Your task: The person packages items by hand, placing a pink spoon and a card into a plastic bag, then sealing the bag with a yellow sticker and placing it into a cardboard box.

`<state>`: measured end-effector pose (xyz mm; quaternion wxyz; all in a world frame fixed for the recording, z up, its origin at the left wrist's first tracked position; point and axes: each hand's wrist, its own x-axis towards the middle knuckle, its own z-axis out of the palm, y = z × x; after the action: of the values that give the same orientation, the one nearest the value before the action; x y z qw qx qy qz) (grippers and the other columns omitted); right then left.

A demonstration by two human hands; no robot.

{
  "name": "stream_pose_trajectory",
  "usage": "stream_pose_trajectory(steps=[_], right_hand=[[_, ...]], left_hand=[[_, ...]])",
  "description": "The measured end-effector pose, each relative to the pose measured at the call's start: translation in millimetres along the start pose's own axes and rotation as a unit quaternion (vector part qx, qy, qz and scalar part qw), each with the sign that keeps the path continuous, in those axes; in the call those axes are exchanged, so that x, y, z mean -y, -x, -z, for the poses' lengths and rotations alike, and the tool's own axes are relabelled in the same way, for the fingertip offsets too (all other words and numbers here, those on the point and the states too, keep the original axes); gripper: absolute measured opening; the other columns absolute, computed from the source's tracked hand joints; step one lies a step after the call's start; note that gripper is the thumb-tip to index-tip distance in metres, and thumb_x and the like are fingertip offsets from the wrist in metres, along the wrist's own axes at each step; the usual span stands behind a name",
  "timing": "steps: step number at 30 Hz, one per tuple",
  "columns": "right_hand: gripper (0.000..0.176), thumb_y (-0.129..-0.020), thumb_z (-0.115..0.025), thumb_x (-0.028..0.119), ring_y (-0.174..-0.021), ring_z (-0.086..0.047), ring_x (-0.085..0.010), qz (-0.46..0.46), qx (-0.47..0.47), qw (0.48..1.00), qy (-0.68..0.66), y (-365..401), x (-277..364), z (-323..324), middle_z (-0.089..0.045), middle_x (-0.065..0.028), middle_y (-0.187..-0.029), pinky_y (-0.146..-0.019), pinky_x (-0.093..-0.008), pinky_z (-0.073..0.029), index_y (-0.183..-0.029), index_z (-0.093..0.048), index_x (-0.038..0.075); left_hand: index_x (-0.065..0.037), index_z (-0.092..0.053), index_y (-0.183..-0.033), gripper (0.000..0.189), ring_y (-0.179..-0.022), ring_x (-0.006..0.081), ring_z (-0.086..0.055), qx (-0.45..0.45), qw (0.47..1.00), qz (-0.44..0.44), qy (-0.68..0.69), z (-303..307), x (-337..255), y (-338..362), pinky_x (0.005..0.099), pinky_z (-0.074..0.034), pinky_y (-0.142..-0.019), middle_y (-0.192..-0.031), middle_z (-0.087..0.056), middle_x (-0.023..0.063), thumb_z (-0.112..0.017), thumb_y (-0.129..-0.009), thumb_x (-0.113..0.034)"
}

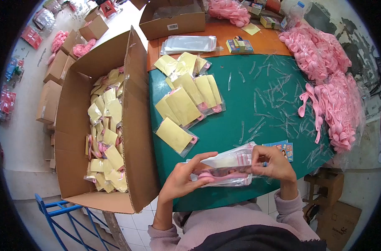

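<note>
Near the front edge of the green table, my left hand (183,178) is closed on the left end of a clear plastic bag with a pink spoon (224,176) inside. At the bag's right end, the fingers of my right hand (274,162) pinch its edge. Beneath and behind it lies a stack of clear bags (240,154). Colorful cards (286,149) rest just behind my right hand. Farther back on the left of the table are several packed bags with yellow cards (183,105), pink handles poking out beside the cards.
A large open cardboard box (134,125) filled with packed bags stands left. Pink spoons (339,96) are heaped at the right. Clear strips (261,96) lie scattered across the green table (236,113). Flat clear bags (188,44) and banded cards (240,45) lie at the back.
</note>
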<state>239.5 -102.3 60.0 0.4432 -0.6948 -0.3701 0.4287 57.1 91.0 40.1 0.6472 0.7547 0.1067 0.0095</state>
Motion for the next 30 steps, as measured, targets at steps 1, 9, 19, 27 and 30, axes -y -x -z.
stream_pose_trajectory(steps=[1,9,19,27,30], right_hand=[[0.013,-0.073,-0.069,0.01,-0.064,-0.05,-0.0074,0.004,0.02,0.999,-0.048,1,-3,-2,-0.056,-0.0005,-0.067,-0.056,-0.025,-0.041,-0.074,-0.059,0.002],[0.013,-0.071,-0.071,0.011,-0.063,-0.049,-0.0071,0.008,-0.049,0.998,-0.045,4,-11,-8,-0.056,-0.0029,-0.069,-0.055,-0.0244,-0.041,-0.073,-0.062,0.002],[0.038,-0.075,-0.067,0.022,-0.101,-0.051,-0.0321,0.127,0.061,0.971,0.191,17,13,-45,-0.045,-0.0181,-0.117,-0.085,-0.0394,-0.043,-0.107,-0.054,0.004],[0.026,-0.072,-0.067,0.014,-0.091,-0.051,-0.0297,0.178,0.029,0.946,0.269,14,1,-75,-0.05,-0.0135,-0.097,-0.08,-0.0383,-0.042,-0.093,-0.055,0.004],[0.024,-0.072,-0.066,0.014,-0.087,-0.049,-0.029,0.204,0.054,0.945,0.251,7,-2,-83,-0.048,-0.0124,-0.091,-0.077,-0.0382,-0.04,-0.09,-0.054,0.003]], left_hand=[[-0.009,-0.046,-0.125,0.064,-0.08,0.0176,-0.065,-0.001,1.0,0.001,0.0,0,-2,1,0.0306,-0.05,-0.071,-0.087,-0.067,0.0132,-0.074,-0.07,-0.024],[-0.009,-0.038,-0.129,0.059,-0.083,0.0174,-0.065,-0.045,0.996,-0.019,0.07,-16,-2,3,0.0279,-0.052,-0.068,-0.095,-0.065,0.0144,-0.067,-0.079,-0.018],[-0.011,0.004,-0.141,0.055,-0.101,0.023,-0.056,-0.15,0.986,-0.01,-0.074,-74,40,28,0.034,-0.049,-0.081,-0.112,-0.054,0.0187,-0.029,-0.097,-0.015],[-0.013,0.003,-0.142,0.054,-0.094,0.0257,-0.06,-0.078,0.953,0.156,0.25,-66,7,52,0.0366,-0.05,-0.082,-0.112,-0.054,0.0213,-0.027,-0.097,-0.016],[-0.013,0.0,-0.142,0.053,-0.096,0.0264,-0.06,-0.083,0.951,0.165,0.247,-65,9,58,0.0361,-0.047,-0.086,-0.108,-0.057,0.0208,-0.026,-0.097,-0.02]])
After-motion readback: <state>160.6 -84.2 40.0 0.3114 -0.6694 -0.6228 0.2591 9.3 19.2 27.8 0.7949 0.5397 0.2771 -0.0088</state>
